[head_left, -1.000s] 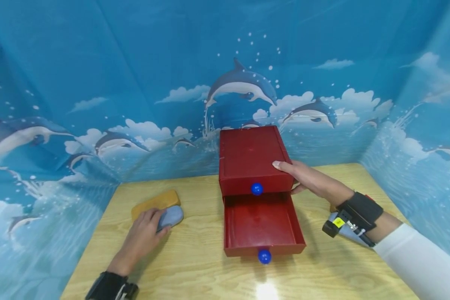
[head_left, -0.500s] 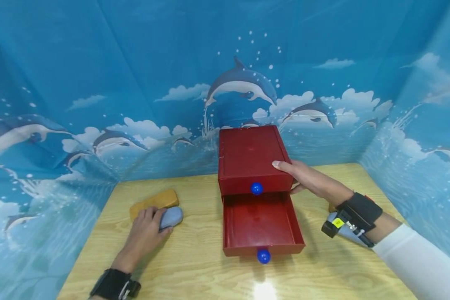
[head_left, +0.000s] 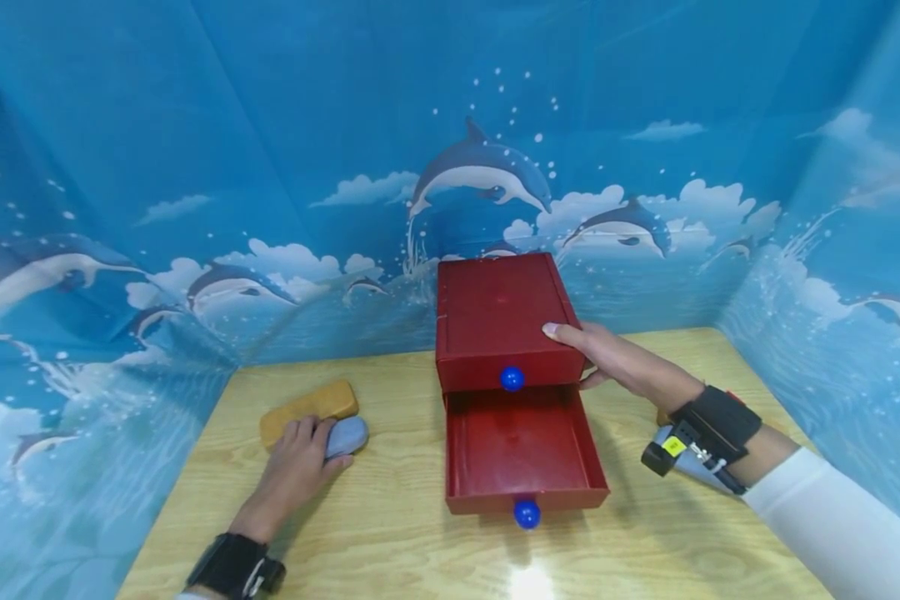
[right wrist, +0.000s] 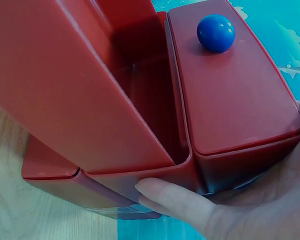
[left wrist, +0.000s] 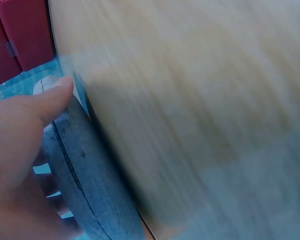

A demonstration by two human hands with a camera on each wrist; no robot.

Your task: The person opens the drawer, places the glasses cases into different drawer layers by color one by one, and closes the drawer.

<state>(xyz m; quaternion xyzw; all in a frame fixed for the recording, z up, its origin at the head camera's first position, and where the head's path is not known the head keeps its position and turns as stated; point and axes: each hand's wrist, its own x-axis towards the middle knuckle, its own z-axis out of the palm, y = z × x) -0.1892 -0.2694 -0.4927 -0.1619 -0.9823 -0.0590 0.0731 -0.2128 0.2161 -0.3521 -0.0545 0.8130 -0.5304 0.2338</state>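
In the head view my left hand point(head_left: 296, 467) holds a rounded grey-blue glasses case point(head_left: 347, 437), with the fingers over its left end and the thumb along the near side. The left wrist view shows the cloth-like surface of this glasses case point(left wrist: 82, 155) and a dark seam along it. My right hand point(head_left: 607, 354) grips the right side of a red drawer box point(head_left: 502, 304), thumb on top and fingers down the side. The lower drawer point(head_left: 525, 454) is pulled out, and nothing shows inside. The upper drawer, with its blue knob point(head_left: 512, 378), is closed.
A tan, elongated case point(head_left: 311, 410) lies just behind the left hand. Under the right wrist, a grey object point(head_left: 693, 467) is partly hidden on the wooden table point(head_left: 390, 533). Behind the table hangs a blue dolphin-print curtain point(head_left: 330, 108).
My left hand and the grey-blue glasses case have shifted slightly to the right. The right hand keeps its grip on the drawer box, and the lower drawer stays pulled out.
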